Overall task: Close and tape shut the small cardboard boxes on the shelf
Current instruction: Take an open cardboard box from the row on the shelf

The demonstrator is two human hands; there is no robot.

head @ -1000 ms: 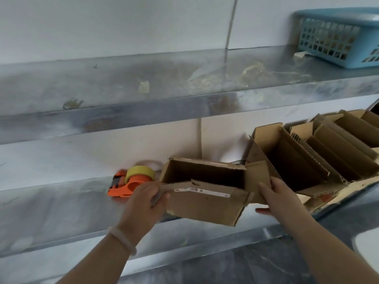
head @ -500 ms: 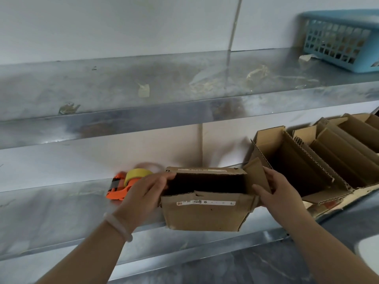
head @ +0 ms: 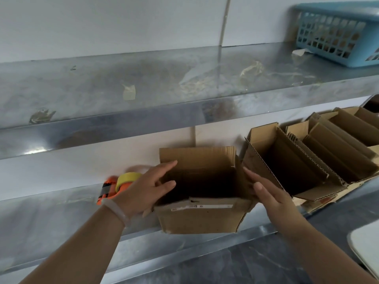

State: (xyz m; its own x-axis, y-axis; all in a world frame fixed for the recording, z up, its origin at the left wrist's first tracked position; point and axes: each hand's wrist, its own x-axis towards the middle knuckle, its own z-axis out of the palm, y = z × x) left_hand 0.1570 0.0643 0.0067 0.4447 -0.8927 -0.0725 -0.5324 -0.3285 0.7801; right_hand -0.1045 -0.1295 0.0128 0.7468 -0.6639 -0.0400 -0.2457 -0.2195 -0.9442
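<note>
Our cardboard box (head: 201, 214) sits right at the front lip of the lower shelf (head: 51, 222), top open, back flap standing up. The left hand (head: 141, 193) lies against its left side with fingers spread over the rim, and the right hand (head: 270, 198) is straight-fingered against its right side, so neither one is really gripping. That's our worry: if we push the flaps down hard this close to the edge, the box could slide or tip toward the dark floor (head: 235, 267). The tape dispenser (head: 114, 188) is just left of the box, and if we let go to grab it the flaps may spring up. More open boxes (head: 297, 160) crowd its right. Above the box there's a scuffed metal upper shelf (head: 102, 95), with a blue basket (head: 338, 35) up and to the right and a white wall behind.
</note>
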